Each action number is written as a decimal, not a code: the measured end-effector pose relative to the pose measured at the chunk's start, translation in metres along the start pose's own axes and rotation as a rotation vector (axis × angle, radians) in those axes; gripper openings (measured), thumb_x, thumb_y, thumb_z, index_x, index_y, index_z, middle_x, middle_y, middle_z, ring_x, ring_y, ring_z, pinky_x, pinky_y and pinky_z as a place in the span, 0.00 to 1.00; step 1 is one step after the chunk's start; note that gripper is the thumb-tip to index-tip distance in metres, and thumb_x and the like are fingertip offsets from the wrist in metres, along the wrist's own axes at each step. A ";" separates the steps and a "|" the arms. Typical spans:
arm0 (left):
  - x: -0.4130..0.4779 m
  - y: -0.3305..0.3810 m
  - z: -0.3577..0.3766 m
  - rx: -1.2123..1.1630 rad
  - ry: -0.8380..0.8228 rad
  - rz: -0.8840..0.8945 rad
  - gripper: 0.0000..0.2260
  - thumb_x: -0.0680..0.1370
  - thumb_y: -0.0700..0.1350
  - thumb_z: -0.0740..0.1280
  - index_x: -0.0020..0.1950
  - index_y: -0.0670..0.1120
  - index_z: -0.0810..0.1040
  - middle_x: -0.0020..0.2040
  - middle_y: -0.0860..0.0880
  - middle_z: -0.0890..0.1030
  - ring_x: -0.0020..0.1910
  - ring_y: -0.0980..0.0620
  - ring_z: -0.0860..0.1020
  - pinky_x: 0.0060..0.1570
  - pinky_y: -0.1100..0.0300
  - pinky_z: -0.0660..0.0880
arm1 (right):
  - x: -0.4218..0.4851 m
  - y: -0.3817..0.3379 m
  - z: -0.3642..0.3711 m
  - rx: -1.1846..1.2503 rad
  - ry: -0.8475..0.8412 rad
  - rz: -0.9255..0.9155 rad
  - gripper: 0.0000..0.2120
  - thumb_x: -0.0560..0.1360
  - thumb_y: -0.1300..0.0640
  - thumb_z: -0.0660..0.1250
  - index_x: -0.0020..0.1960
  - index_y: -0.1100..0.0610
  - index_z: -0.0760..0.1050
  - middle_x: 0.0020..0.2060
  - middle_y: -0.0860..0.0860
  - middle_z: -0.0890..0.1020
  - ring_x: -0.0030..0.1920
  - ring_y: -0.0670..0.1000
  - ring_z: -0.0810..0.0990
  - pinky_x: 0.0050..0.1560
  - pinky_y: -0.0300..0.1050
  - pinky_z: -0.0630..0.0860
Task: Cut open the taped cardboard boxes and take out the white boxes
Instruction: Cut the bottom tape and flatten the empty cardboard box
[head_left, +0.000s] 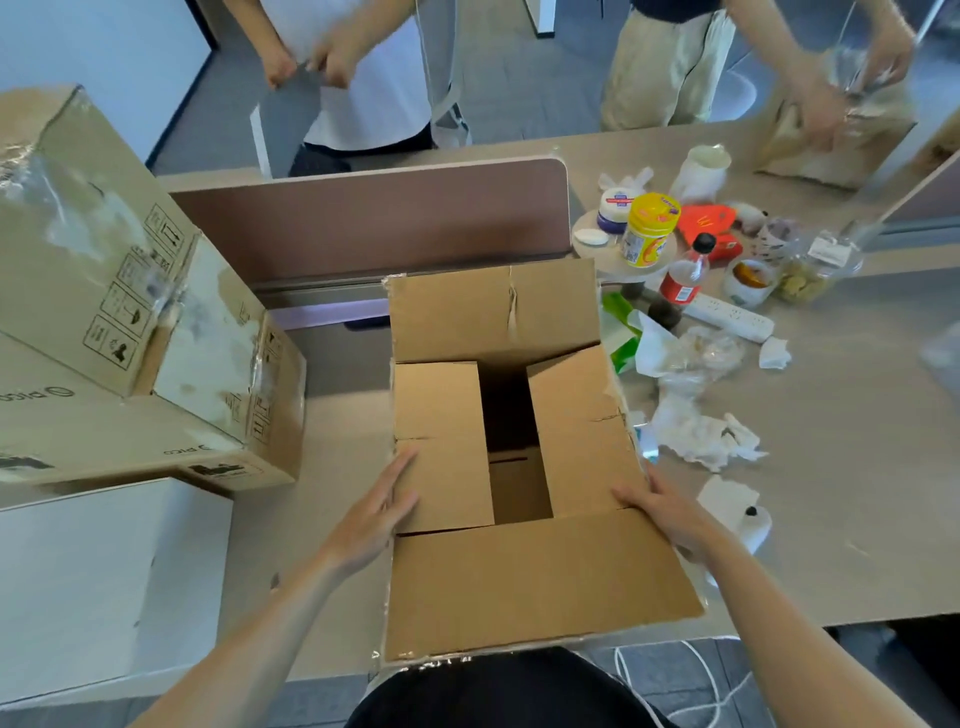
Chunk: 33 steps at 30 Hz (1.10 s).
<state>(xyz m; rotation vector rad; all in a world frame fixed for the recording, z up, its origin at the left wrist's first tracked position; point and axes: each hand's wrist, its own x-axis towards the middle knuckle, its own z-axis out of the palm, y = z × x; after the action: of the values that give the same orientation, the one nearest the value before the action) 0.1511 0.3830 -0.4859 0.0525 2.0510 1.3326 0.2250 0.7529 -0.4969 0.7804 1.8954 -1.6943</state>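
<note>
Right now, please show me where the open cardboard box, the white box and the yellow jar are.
open cardboard box (540, 577): head view, on its near flap.
white box (78, 587): head view, on its broad white face.
yellow jar (647, 244): head view, on its printed side.
</note>
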 end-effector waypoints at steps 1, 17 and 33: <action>-0.004 0.002 0.002 -0.041 -0.001 -0.006 0.21 0.83 0.54 0.58 0.71 0.73 0.55 0.74 0.62 0.58 0.70 0.56 0.66 0.63 0.55 0.72 | -0.004 -0.003 0.002 0.027 -0.013 0.002 0.31 0.74 0.47 0.72 0.74 0.49 0.65 0.58 0.52 0.82 0.54 0.53 0.83 0.54 0.51 0.81; -0.035 0.072 -0.059 -0.205 0.141 0.357 0.25 0.81 0.66 0.52 0.78 0.65 0.56 0.68 0.56 0.78 0.70 0.56 0.73 0.69 0.49 0.64 | -0.050 -0.111 -0.029 0.340 -0.024 -0.374 0.24 0.77 0.38 0.57 0.71 0.41 0.69 0.66 0.49 0.78 0.64 0.55 0.77 0.60 0.58 0.71; -0.015 0.123 -0.082 -0.154 0.370 0.297 0.16 0.76 0.59 0.68 0.60 0.53 0.75 0.48 0.54 0.81 0.50 0.49 0.80 0.43 0.61 0.77 | -0.049 -0.190 -0.009 0.022 0.087 -0.511 0.11 0.77 0.51 0.67 0.58 0.47 0.81 0.49 0.45 0.85 0.47 0.46 0.83 0.46 0.42 0.76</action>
<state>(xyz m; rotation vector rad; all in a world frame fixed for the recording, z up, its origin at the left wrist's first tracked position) 0.0778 0.3705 -0.3567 0.0455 2.3020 1.7917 0.1292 0.7434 -0.3252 0.3971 2.2788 -2.0000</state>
